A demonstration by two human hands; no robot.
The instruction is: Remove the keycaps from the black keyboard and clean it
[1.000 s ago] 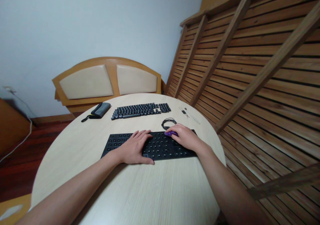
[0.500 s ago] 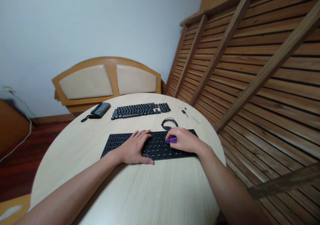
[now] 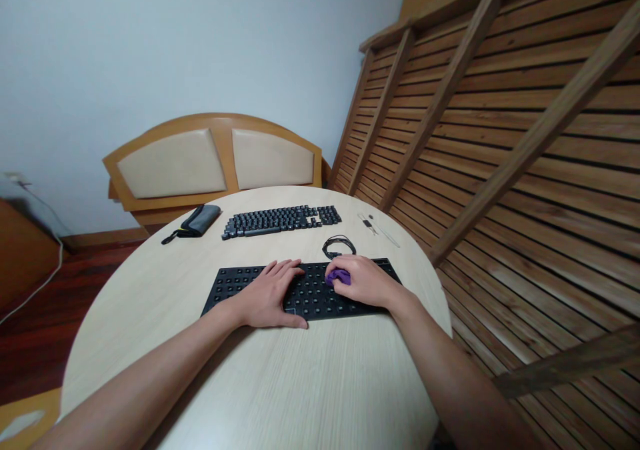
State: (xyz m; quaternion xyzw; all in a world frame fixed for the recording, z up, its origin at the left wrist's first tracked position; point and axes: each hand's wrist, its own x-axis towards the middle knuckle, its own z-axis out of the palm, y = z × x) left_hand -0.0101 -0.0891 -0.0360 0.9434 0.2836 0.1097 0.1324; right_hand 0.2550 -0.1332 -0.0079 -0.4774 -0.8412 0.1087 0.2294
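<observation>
A black keyboard base [image 3: 315,303] with its keycaps off lies on the round table, its bare switches showing. Across its left-middle part rests my left hand [image 3: 273,295], fingers spread and thumb along the near edge. My right hand [image 3: 363,280] is closed around a bunched purple cloth [image 3: 339,277], which touches the switches on the right half of the base. Part of the cloth is hidden under my fingers. Just behind my right hand lies a coiled black cable [image 3: 339,245].
Loose dark keycaps [image 3: 283,219] stand in keyboard order farther back. A grey and black pouch [image 3: 197,221] lies at the left. Small tools [image 3: 370,224] are near the right rim of the pale table [image 3: 300,383]. Wooden slats [image 3: 500,170] lean on the right.
My right hand has slid slightly left over the switches with the purple cloth, which looks more bunched. My left hand has stayed in place.
</observation>
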